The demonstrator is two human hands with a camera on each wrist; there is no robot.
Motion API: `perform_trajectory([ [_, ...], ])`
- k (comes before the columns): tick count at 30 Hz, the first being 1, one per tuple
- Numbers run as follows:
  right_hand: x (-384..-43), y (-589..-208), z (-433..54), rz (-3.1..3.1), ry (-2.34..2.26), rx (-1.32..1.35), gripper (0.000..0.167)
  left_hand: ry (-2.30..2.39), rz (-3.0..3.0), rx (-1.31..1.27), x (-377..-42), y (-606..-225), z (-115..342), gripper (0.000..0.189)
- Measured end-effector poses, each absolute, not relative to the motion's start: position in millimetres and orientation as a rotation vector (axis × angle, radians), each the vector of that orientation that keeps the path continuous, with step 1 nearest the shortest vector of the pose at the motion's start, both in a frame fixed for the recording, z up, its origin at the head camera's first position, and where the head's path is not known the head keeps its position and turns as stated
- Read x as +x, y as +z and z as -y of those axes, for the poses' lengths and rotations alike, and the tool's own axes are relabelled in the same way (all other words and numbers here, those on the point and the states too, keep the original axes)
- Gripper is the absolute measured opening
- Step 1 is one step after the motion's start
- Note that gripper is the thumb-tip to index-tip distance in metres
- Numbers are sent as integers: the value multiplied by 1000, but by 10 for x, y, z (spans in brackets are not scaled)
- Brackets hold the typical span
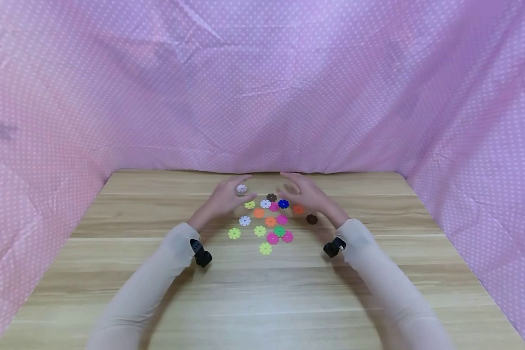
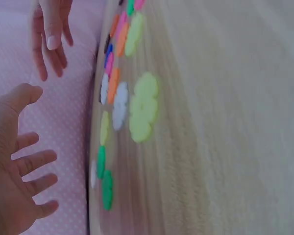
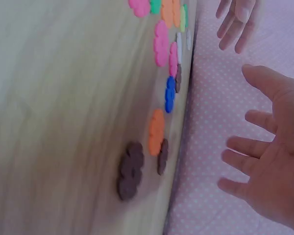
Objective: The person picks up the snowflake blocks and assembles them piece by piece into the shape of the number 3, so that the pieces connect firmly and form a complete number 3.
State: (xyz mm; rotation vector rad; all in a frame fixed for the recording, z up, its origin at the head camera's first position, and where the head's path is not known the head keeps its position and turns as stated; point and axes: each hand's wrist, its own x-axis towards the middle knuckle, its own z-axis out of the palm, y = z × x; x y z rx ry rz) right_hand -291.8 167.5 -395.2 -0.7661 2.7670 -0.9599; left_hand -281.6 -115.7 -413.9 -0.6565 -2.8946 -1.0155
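Flat, notched, flower-shaped plastic discs lie scattered on the wooden table, among them a blue disc (image 1: 283,204), a green disc (image 1: 279,231) and a yellow disc (image 1: 265,248). Above the left side of the group hovers my left hand (image 1: 227,195), its fingers spread and holding nothing. Across from it my right hand (image 1: 305,192) is raised over the right side, fingers apart, also holding nothing. In the right wrist view a dark brown disc (image 3: 131,171) and an orange disc (image 3: 156,132) lie nearest that hand. Two green discs (image 2: 107,190) show near the left hand in the left wrist view.
The wooden table (image 1: 262,301) reaches back to a pink-purple dotted cloth (image 1: 262,97) that hangs behind it and at both sides. Each wrist wears a small black camera, one on the left (image 1: 201,253) and one on the right (image 1: 334,247).
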Motion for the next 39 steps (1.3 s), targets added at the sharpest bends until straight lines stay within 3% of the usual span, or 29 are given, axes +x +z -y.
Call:
perform_trajectory([
  [10, -2932, -3892, -1936, -2582, -1132, -876, 46, -1512, 2833, -1141, -2670, -4008, 1004, 42],
  [17, -2922, -3946, -2090, -2513, -1058, -979, 31, -1381, 3018, -1460, -2531, -4052, 852, 29],
  [39, -2910, -4126, -2396, -2399, -872, -920, 32, -1286, 3141, -1602, -2457, -4177, 777, 31],
])
